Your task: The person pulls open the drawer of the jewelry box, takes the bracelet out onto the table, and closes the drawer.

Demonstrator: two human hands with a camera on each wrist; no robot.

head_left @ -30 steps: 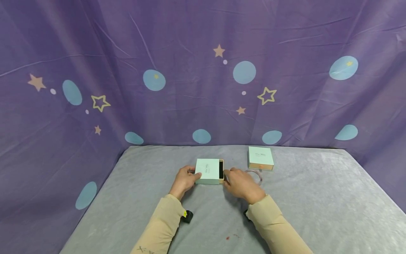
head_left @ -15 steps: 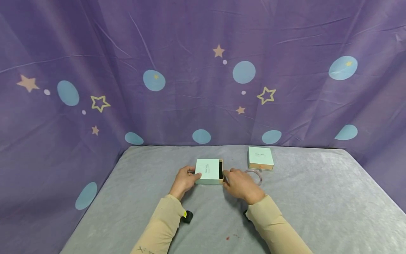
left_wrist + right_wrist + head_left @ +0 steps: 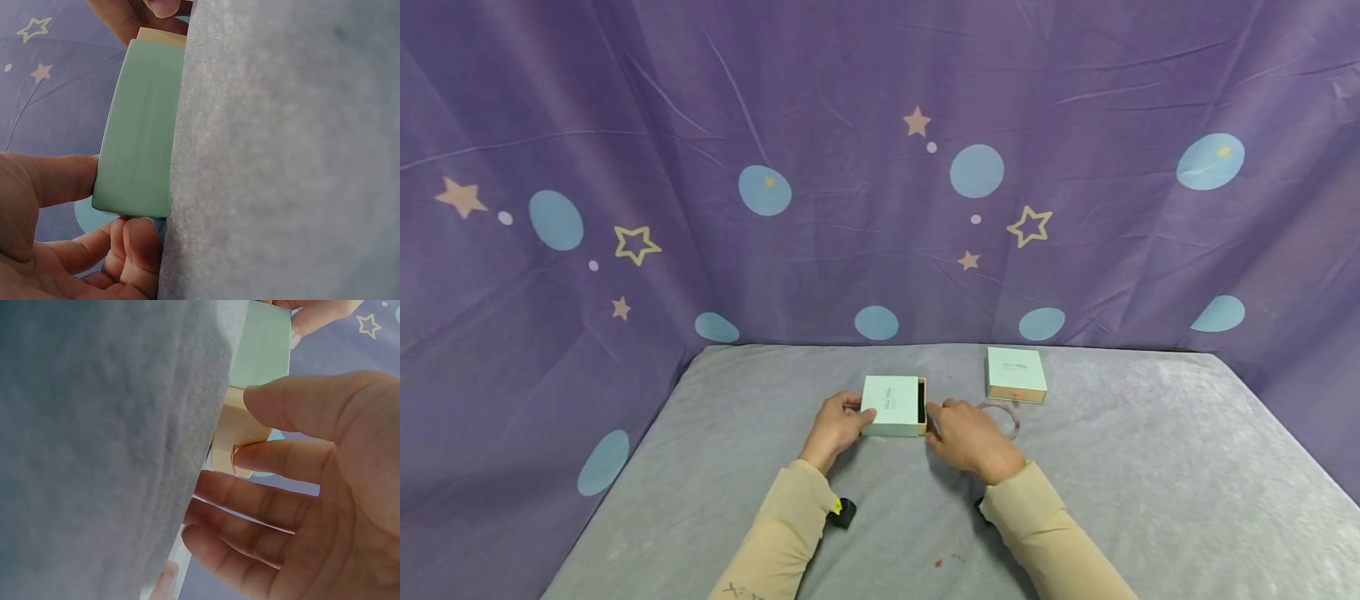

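Observation:
A mint-green drawer box (image 3: 889, 404) lies on the grey cloth, its tan drawer (image 3: 922, 429) sticking out a little on the right, with a dark interior strip showing. My left hand (image 3: 837, 423) grips the left end of the box, thumb on top and fingers at the end face. On the drawer's front, by a small ribbon pull (image 3: 234, 460), rests the index fingertip of my right hand (image 3: 970, 437). In the right wrist view its thumb touches the drawer's side, and the other fingers reach out fairly straight, holding nothing.
A second mint-green box (image 3: 1016, 372), closed, sits at the back right. Just behind my right hand lies a pale pinkish ring-shaped bangle (image 3: 1013, 417), partly hidden by the hand. A purple curtain (image 3: 820, 250) with stars hangs behind the table.
The drawer has slid slightly further left into its sleeve, and my right hand has shifted left with it. My left hand keeps its grip on the box.

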